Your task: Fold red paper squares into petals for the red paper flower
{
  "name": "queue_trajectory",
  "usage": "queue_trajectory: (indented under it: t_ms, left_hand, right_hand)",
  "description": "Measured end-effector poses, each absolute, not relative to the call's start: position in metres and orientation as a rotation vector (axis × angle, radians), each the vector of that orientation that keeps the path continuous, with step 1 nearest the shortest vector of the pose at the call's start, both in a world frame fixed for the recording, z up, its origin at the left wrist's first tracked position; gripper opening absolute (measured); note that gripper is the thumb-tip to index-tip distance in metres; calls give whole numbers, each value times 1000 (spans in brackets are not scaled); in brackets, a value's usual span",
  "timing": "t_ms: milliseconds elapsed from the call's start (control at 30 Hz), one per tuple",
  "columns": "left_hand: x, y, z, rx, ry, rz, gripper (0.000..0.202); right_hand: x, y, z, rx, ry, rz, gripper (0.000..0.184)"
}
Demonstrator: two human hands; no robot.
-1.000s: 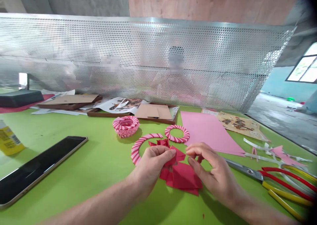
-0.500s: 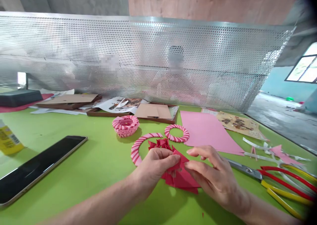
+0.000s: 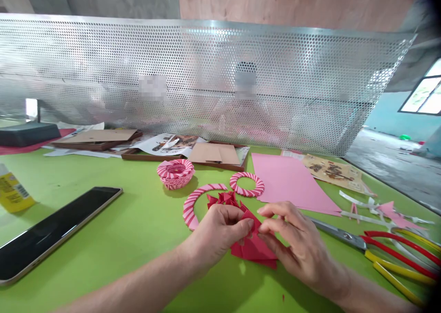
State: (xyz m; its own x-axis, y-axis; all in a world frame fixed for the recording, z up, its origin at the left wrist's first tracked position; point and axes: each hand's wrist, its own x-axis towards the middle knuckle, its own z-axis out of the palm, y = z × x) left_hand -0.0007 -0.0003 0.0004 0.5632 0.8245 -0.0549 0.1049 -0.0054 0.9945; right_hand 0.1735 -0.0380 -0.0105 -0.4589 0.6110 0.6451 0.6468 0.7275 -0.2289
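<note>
My left hand (image 3: 223, 228) is closed, thumb against fingers, pinching a small piece of red paper (image 3: 248, 217). Most of that piece is hidden behind the fingertips. Just to its right, my right hand (image 3: 296, 239) has its fingers curved and apart, the tips close to the red paper. Flat red paper sheets (image 3: 257, 251) lie beneath both hands. Folded red paper pieces (image 3: 225, 197) sit just beyond my left hand. Around them are a striped pink curved paper strip (image 3: 193, 205) and a striped pink paper ring (image 3: 246, 184).
A stack of striped rings (image 3: 176, 179) stands beyond my left hand. Scissors (image 3: 358, 241) lie at the right, near paper scraps (image 3: 389, 212) and pink sheets (image 3: 289, 182). A phone (image 3: 58, 230) and a yellow-labelled bottle (image 3: 15, 193) are at the left. A perforated metal screen (image 3: 200, 83) borders the back.
Both hands stay almost in place. My right fingers have curled slightly closer together beside the paper, and the view has shifted a little.
</note>
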Motion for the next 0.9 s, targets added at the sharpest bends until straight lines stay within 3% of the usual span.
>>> queue_trajectory:
  t_ms: [467, 600, 900]
  left_hand:
    - [0, -3, 1, 1777, 828, 721, 26]
    - [-1, -3, 2, 1803, 833, 699, 26]
    - [-1, -3, 3, 1749, 825, 679, 19]
  right_hand:
    - [161, -36, -7, -1219, -1745, 770, 7]
    - [161, -36, -6, -1229, -1634, 1001, 19]
    - [166, -33, -10, -1185, -1630, 1071, 26]
